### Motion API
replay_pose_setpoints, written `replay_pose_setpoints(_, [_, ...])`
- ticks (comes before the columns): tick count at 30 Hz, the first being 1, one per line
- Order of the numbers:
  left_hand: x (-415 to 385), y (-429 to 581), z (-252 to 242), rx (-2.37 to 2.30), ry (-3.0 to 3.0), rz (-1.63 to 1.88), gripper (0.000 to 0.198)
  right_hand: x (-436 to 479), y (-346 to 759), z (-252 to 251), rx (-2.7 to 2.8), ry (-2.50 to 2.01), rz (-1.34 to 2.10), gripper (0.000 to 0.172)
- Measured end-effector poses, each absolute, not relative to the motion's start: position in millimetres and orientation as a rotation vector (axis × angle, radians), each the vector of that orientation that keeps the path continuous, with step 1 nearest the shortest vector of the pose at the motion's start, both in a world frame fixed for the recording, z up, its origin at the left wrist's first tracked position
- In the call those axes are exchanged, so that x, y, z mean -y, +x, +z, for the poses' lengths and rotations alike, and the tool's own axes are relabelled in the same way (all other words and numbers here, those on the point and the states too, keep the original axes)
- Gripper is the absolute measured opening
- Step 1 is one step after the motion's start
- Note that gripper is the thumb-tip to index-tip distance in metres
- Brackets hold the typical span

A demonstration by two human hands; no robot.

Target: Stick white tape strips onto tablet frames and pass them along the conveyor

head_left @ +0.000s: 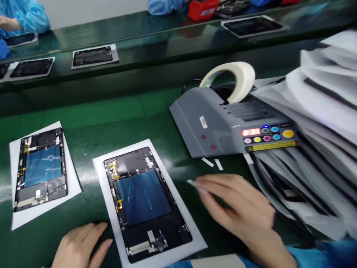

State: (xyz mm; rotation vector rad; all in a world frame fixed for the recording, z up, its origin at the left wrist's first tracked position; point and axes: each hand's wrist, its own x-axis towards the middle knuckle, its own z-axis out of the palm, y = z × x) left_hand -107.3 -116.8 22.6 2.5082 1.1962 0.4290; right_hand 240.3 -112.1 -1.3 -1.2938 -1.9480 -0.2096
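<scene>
Between thumb and fingertips, my right hand (pixel 237 204) pinches a short strip of white tape (pixel 191 182), just right of the nearer tablet. That opened tablet (pixel 145 197) shows its blue battery and circuit parts, lying on a white sheet (pixel 195 238). My left hand (pixel 79 247) rests by the sheet's lower left side, thumb apart from the loosely bent fingers, holding nothing. Two more tape strips (pixel 219 164) lie in front of a grey tape dispenser (pixel 206 119). Behind its lit control panel stands a roll of cream tape (pixel 242 80).
A second opened tablet (pixel 43 167) lies on its own sheet at left. Stacked tablets and white sheets (pixel 329 123) crowd the right side. Across the back, a raised dark green line (pixel 145 48) carries more tablets and a red bin (pixel 202 9). Co-workers' blue sleeves (pixel 33 16) show beyond.
</scene>
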Motion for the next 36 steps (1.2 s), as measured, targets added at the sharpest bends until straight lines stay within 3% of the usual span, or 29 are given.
replay_pose_setpoints(4, [78,-82,21,-1.065,2.801,0.442,0.022,83,191,5,2.178,-1.263,0.089,0.012])
replay_pose_setpoints(14, [26,-62,-12,-1.187,2.900,0.369,0.042,10,133,-19,2.187,-1.221,-0.113,0.013])
replay_pose_setpoints(36, [32,-56,-16,-1.197,2.700,0.411,0.034,14,134,-22,2.428,-1.171,-0.198,0.017])
